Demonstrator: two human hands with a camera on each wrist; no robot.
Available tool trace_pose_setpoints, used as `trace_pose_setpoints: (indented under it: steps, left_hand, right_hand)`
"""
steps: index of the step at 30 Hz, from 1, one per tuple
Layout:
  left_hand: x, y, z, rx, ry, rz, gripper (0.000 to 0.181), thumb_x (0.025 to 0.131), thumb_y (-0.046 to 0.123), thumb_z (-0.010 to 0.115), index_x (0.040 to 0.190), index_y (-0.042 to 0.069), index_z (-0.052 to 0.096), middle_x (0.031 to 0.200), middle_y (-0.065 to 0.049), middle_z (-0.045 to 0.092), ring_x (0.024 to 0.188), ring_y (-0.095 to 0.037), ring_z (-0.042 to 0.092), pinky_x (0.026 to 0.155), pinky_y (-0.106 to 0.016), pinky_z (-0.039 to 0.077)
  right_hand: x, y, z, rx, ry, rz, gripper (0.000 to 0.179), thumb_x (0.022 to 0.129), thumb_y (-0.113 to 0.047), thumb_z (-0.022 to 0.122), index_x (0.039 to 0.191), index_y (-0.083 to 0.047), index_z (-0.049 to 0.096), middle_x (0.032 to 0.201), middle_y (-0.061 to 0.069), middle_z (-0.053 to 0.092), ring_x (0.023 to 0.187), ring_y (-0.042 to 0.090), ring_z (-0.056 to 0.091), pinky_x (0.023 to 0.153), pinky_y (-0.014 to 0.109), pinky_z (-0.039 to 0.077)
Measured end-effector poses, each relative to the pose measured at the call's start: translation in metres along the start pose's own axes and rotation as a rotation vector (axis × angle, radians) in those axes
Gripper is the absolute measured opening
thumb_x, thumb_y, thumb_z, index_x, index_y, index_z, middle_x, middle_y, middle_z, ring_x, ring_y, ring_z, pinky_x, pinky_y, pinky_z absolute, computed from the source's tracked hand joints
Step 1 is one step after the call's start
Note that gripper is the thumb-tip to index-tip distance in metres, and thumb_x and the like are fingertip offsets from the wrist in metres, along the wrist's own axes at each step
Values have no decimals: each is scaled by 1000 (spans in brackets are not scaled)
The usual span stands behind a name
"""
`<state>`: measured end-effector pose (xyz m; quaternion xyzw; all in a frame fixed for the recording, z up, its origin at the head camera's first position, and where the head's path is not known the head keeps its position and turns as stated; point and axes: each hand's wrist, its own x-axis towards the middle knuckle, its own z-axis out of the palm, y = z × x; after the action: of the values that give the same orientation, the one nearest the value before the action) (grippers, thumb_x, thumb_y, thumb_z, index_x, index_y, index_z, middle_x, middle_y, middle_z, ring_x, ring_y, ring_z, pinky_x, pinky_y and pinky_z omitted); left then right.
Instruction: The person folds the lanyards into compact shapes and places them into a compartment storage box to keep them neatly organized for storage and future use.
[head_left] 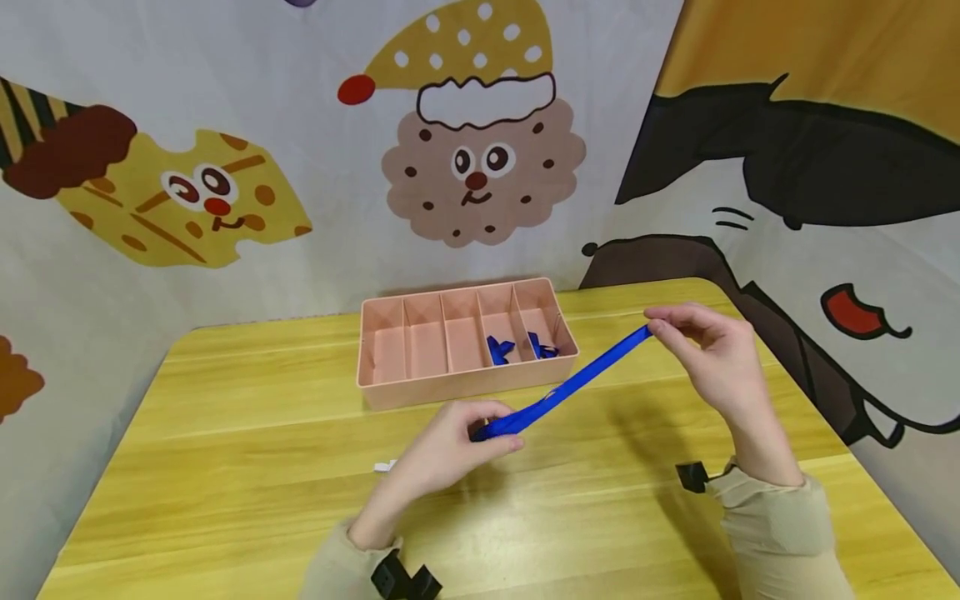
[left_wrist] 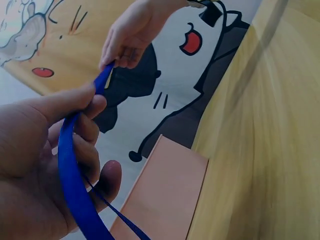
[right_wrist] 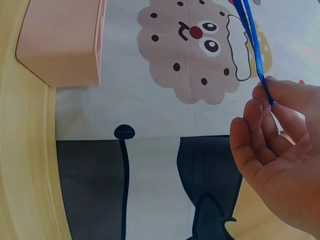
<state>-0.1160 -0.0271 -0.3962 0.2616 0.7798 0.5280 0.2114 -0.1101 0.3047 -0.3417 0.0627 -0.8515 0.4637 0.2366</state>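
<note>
A shiny blue ribbon (head_left: pixel 581 377) stretches aslant above the table, rising from the left hand to the right. My left hand (head_left: pixel 442 446) pinches its lower part between thumb and fingers. In the left wrist view, a wide length of the ribbon (left_wrist: pixel 75 185) runs across that hand's palm, and a thin strand crosses beside it. The far end is pinched between thumb and forefinger of my right hand (head_left: pixel 712 358), which is higher and further right. The right wrist view shows the ribbon (right_wrist: pixel 257 55) as narrow strands close together, meeting at the right fingertips.
A pink box (head_left: pixel 435 386) with several compartments stands at the back of the wooden table (head_left: pixel 247 450). Its two right compartments hold blue ribbon pieces (head_left: pixel 500 350). A small white object (head_left: pixel 384 467) lies beside the left wrist. Behind the table hangs a cartoon-printed cloth (head_left: pixel 322 167).
</note>
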Motion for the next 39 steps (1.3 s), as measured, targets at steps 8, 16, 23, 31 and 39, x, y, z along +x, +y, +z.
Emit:
trace_pose_setpoints:
  steps: [8,16,23,31,39]
  left_hand:
    - [0,-2,0,-20,19,2,23,109,23,59,108,9,77,82,-12,67,66,-5,52,55,-16,38]
    - [0,1,-1,-69,47,32,18,109,18,58,116,6,70,74,-7,66,59,-5,51,52,-19,42]
    - [0,2,-3,-23,79,60,21,108,19,59,108,4,74,79,-9,63,60,-3,46,53,-18,38]
    - [0,3,-3,-30,66,39,22,107,22,62,110,6,77,73,2,53,58,-3,38,52,-17,31]
    - [-2,4,-3,-6,140,81,21,106,21,64,110,6,79,89,-10,67,65,-4,42,57,-17,35]
  right_hand:
    - [2,-1,-2,-13,26,-12,14,97,3,71,108,10,76,96,-33,72,90,-9,66,84,4,51]
    - [2,-2,-4,-11,42,-12,16,97,2,71,110,10,76,97,-30,73,90,-7,67,86,3,51]
    - [1,-2,-4,-17,41,-1,17,97,1,71,111,9,76,97,-31,73,90,-7,66,84,4,51]
    - [0,-1,-5,-14,49,-4,17,97,2,71,111,11,75,97,-32,72,89,-7,66,84,3,52]
    - [0,1,-5,-40,33,8,17,98,-2,71,112,8,76,96,-33,71,89,-8,65,81,3,51]
